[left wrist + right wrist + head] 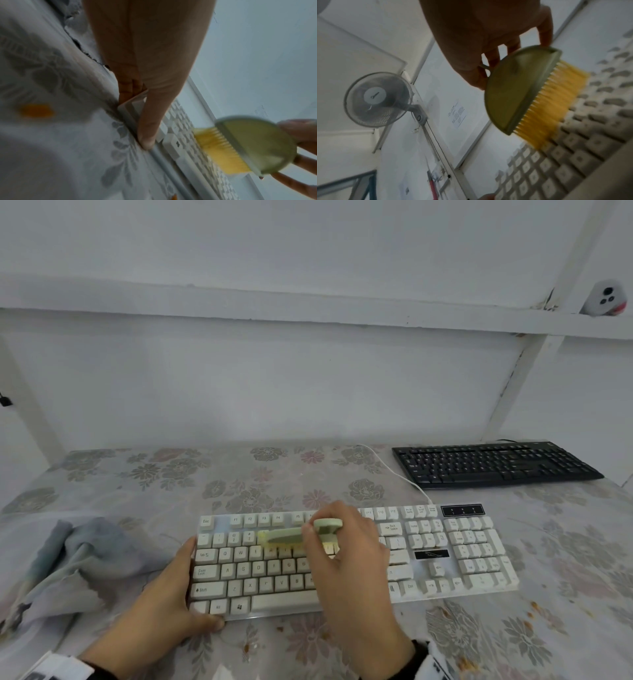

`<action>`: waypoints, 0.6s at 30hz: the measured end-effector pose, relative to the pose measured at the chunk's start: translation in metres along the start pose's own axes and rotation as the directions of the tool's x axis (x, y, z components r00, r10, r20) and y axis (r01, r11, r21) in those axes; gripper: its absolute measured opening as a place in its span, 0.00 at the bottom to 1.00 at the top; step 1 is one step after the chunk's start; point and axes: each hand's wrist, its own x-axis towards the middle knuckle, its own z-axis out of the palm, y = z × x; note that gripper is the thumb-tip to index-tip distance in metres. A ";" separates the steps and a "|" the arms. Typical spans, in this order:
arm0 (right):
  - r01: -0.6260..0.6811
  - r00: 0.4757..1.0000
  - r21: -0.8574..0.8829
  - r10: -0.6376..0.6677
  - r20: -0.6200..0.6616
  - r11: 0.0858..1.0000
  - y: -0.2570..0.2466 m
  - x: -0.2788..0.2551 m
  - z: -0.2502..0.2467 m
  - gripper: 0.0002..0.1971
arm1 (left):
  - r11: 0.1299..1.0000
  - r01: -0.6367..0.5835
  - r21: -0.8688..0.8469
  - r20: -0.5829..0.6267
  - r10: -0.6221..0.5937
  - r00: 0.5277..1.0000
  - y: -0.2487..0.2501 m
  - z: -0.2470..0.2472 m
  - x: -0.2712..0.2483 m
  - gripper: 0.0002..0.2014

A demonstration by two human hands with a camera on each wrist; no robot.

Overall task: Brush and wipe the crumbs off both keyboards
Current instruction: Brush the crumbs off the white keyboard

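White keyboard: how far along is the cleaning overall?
Nothing looks finished. In hand: the right hand sweeps the green brush over the white keyboard number row while the left hand steadies its left end. Left: the grey cloth lies unused, the black keyboard sits untouched, and crumbs dot the tablecloth.

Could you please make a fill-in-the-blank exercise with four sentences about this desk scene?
1. The right hand holds a green brush with ____ bristles.
2. The brush works on the ____ keyboard.
3. The left hand steadies that keyboard at its ____ end.
4. The crumpled cloth lies to the ____ of the white keyboard.

Missing words: yellow; white; left; left
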 end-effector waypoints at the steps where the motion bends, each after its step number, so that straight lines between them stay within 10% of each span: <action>1: 0.015 0.998 -0.053 -0.018 -0.056 0.998 0.000 0.000 -0.001 0.04 | 1.000 0.001 -0.004 -0.002 -0.001 1.000 0.000 0.000 0.000 0.46; 18: 0.007 0.994 0.085 0.003 -0.109 0.996 0.027 0.000 -0.029 0.05 | 1.000 0.024 0.002 0.001 -0.024 1.000 -0.002 0.000 0.002 0.47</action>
